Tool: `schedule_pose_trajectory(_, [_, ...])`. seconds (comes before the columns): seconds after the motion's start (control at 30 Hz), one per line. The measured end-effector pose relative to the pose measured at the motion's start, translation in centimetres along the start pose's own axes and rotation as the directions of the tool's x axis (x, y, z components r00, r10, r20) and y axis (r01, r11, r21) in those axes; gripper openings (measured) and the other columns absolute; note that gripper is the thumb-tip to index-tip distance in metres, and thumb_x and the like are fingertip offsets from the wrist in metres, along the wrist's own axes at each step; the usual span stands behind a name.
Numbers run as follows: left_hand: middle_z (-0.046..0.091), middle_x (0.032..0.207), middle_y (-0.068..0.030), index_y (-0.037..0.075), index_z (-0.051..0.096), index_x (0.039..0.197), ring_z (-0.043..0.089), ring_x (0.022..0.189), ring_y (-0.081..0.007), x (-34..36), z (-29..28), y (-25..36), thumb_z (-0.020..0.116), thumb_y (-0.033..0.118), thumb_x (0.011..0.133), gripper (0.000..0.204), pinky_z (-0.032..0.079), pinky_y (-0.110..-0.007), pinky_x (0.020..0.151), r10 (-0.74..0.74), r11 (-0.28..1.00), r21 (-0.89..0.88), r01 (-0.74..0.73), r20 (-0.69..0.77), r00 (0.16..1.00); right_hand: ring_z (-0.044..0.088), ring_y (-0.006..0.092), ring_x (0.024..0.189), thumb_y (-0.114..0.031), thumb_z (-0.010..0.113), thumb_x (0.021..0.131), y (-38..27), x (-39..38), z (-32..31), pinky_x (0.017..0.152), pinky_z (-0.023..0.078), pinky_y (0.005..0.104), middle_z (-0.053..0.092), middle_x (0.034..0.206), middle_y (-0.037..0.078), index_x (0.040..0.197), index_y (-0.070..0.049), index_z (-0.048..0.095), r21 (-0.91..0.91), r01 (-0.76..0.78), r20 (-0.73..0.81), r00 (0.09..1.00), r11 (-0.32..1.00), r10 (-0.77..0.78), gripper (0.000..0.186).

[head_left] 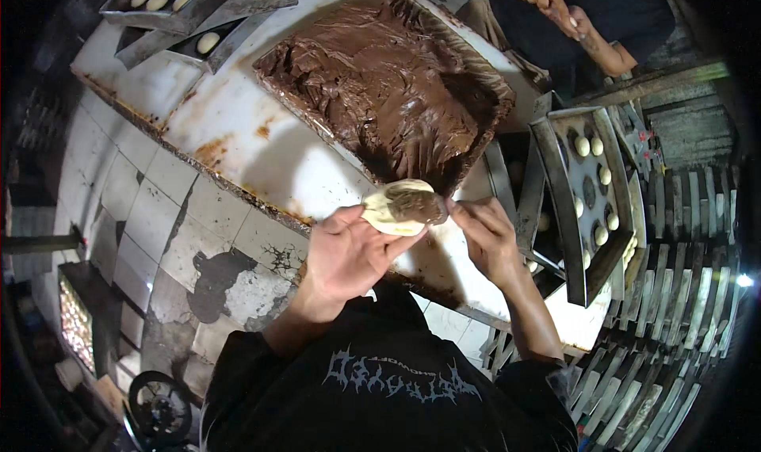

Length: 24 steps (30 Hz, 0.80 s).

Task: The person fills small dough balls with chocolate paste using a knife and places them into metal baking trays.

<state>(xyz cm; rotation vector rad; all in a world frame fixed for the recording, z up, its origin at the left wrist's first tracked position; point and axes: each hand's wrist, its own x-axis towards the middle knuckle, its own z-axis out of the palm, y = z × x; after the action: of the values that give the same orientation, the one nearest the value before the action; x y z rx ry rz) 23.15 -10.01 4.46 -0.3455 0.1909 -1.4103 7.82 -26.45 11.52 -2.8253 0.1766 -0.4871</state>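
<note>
We note the table (238,127): white top, worn, w/ rust-brown stains along the front edge, tiled floor (151,214) below at left. On it sits a large shallow tray of chocolate filling (388,80), dark brown, spread unevenly, approx. centre of the table and just beyond the hands. At right, a metal baking tray (590,198) tilted on edge, w/ several small pale dough balls in its wells. At far left top, more trays (170,0) w/ dough rounds, well apart from us. Top right, another person's hands (559,8) are together, not touching our items.

Our left hand (345,254) is cupped and closed around a flattened dough piece (392,210), pale, held above the table's front edge, near the filling tray's near corner. A dab of chocolate (416,205) lies on the dough's right half. Our right hand (487,234) is alongside, fingertips (456,208) pinched together at the dough's right edge, touching the chocolate. Hands are close, both on the same piece.
</note>
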Motion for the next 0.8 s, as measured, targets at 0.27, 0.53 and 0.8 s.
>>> schedule_pose_trajectory(0.27, [0.051,0.125,-0.0197,-0.001,0.036,0.133,0.051,0.117,-0.0322,-3.1,-0.7,1.8,0.056,0.005,0.083,0.054,0.042,-0.05,0.1,0.283,0.849,0.479,-0.225,-0.051,0.958,0.049,0.0261,0.072,0.01,0.056,0.08,5.0,-7.6,8.2,0.068,0.042,0.0327,0.057,0.077,0.01,0.12,-0.005,0.06,0.056,-0.49,-0.129,0.86,0.87,0.493,0.043])
schedule_pose_trajectory(0.53, [0.059,0.088,-0.0171,0.006,0.031,0.136,0.061,0.075,-0.0272,-1.8,-4.6,-9.5,0.061,0.004,0.07,0.072,0.052,-0.038,0.066,0.101,0.797,0.604,0.023,-0.171,0.98,0.057,0.0149,0.073,-0.017,0.052,0.094,0.3,-8.2,4.1,0.067,0.046,0.0283,0.061,0.087,0.009,0.096,0.003,0.064,0.781,-0.515,0.327,0.819,0.352,0.472,0.023])
schedule_pose_trajectory(0.8, [0.051,0.117,-0.0182,0.006,0.031,0.132,0.059,0.095,-0.0267,-0.7,-6.2,-23.5,0.039,-0.01,0.079,0.056,0.053,-0.038,0.075,0.276,0.721,0.691,0.041,-0.341,0.899,0.056,0.0251,0.084,-0.016,0.075,0.068,-1.0,-20.8,-6.8,0.069,0.048,0.0338,0.058,0.103,0.011,0.093,0.0,0.065,0.092,0.186,-0.174,0.97,0.978,-0.168,0.032])
